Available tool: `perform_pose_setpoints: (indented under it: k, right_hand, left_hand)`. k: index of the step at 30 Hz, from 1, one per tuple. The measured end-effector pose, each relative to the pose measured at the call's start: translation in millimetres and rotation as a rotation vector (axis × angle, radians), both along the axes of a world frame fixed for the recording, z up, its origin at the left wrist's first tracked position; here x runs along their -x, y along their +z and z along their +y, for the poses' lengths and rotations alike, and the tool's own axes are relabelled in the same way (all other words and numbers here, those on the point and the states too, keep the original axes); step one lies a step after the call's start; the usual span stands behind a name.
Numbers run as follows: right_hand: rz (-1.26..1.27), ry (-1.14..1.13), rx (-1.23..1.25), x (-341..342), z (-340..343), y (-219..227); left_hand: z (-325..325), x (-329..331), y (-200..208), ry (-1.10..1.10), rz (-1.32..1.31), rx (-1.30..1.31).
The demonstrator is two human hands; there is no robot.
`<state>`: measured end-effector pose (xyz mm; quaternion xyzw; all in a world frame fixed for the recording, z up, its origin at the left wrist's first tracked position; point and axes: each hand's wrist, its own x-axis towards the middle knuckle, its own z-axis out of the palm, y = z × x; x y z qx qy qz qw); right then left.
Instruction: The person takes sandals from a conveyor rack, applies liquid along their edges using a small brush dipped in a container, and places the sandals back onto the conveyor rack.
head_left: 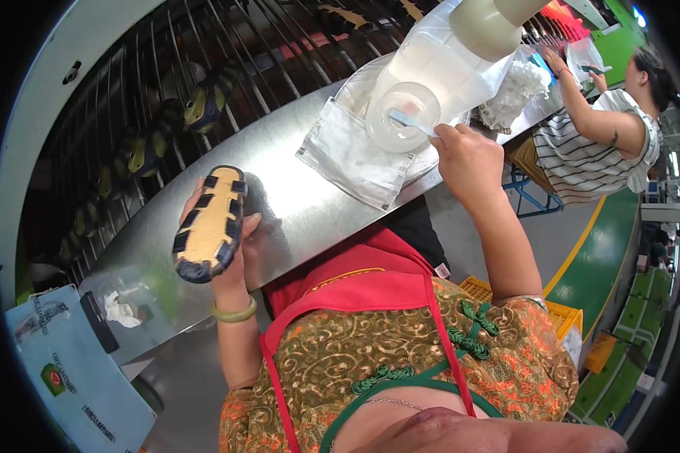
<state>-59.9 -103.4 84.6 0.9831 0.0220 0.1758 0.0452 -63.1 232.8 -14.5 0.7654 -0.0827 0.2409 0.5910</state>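
My left hand (249, 225) is wrapped round a shoe (215, 215), fingers on one side and thumb on the other. The shoe's underside faces up, tan in the middle with dark blocks along its edge. In my right hand (470, 155) is the pale handle of a brush (409, 121), pinched between closed fingers. The brush reaches into a round translucent cup (378, 134); its tip is hard to make out. Beneath the cup lies a white plastic packet (347, 162), with a clear plastic bag (438, 60) beside it.
A metal-edged worktop (295, 219) runs along a rack of bars (261, 83) carrying several dark and yellow-green shoes (202, 108). A light blue box (75, 370) stands at lower left, near crumpled white paper (121, 309). At right, a co-worker (593, 140) sits beyond a white fluffy heap (515, 94).
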Motion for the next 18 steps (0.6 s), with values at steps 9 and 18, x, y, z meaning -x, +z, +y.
perform_pose_setpoints:
  k: [9,18]
  right_hand:
    - [-0.012,0.043,0.109,-3.3,5.4,18.2]
    - [-0.019,0.169,0.504,-25.3,20.3,14.3]
  left_hand:
    - [-18.4,1.0,-6.1,-0.047,0.001,-0.024]
    - [-16.0,-35.2,0.0,-0.097,-0.055,-0.004]
